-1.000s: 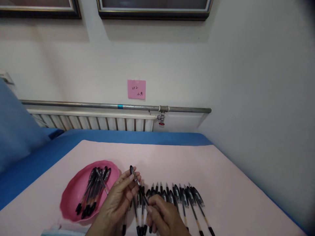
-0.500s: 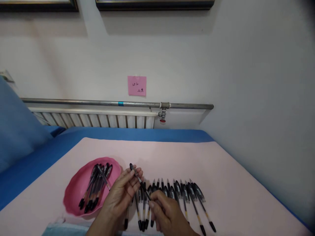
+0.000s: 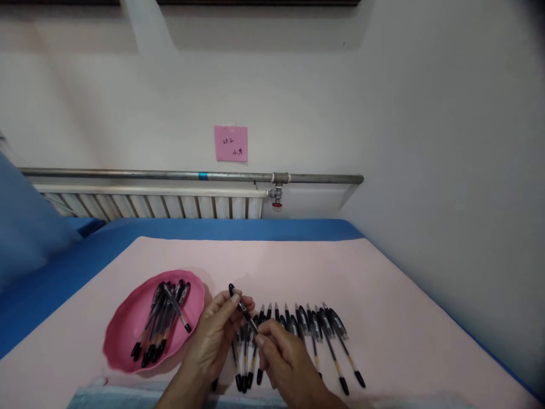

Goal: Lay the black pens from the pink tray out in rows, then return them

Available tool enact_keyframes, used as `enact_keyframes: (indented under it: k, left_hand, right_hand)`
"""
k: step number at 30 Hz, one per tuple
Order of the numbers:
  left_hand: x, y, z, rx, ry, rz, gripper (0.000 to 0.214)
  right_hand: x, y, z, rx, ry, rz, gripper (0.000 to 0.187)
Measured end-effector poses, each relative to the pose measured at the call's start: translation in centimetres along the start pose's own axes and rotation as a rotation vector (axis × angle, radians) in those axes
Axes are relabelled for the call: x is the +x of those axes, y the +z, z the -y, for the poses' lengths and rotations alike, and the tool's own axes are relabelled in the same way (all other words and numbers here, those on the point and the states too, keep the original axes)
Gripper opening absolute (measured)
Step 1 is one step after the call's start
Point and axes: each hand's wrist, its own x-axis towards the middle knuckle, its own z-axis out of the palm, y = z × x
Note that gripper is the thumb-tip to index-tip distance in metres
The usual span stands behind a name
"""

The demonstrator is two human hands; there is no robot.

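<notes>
Both my hands hold one black pen (image 3: 240,305) tilted above a row of pens. My left hand (image 3: 215,341) pinches its upper, capped end with thumb and fingers. My right hand (image 3: 285,366) pinches its lower end. Under and to the right of my hands, several black-and-clear pens (image 3: 317,335) lie side by side on a pink sheet (image 3: 383,318). Left of my hands a pink bowl (image 3: 123,341) holds several more pens (image 3: 164,318).
The pink sheet lies on a blue surface (image 3: 221,228) against a white wall. Behind it run a radiator (image 3: 149,204) and a metal pipe (image 3: 191,175) with a red valve. A pink note (image 3: 230,144) is stuck to the wall. Blue fabric (image 3: 25,227) rises at left.
The hands have kept hold of the same pen and shifted slightly right and down; my right hand has closed up toward the left. The view has dipped a little.
</notes>
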Motion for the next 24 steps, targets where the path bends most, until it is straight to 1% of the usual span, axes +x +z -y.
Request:
enact_keyframes:
  k: [4, 9, 14, 19, 22, 24]
  left_hand:
    - [-0.3, 0.4, 1.1, -0.002, -0.009, 0.006, 0.015]
    - [-0.5, 0.7, 2.1, 0.029, 0.012, -0.029, 0.02]
    - [-0.8, 1.2, 2.2, 0.096, 0.082, -0.035, 0.024]
    - [-1.2, 2.1, 2.3, 0.145, 0.133, -0.07, 0.028]
    - [-1.0, 2.2, 1.6, 0.21, 0.131, -0.068, 0.03]
    - [-0.8, 1.4, -0.1, 0.426, 0.166, -0.125, 0.03]
  right_hand:
    - [0.2, 0.2, 0.2, 0.07, 0.018, -0.072, 0.023]
    - [0.0, 0.4, 0.3, 0.104, 0.031, -0.087, 0.023]
    - [-0.3, 0.9, 0.1, 0.139, 0.035, -0.124, 0.027]
    - [-0.3, 1.2, 0.2, 0.211, 0.045, -0.116, 0.036]
    - [0.0, 1.0, 0.7, 0.22, 0.082, -0.067, 0.038]
    - [0.2, 0.8, 1.2, 0.213, 0.099, -0.029, 0.038]
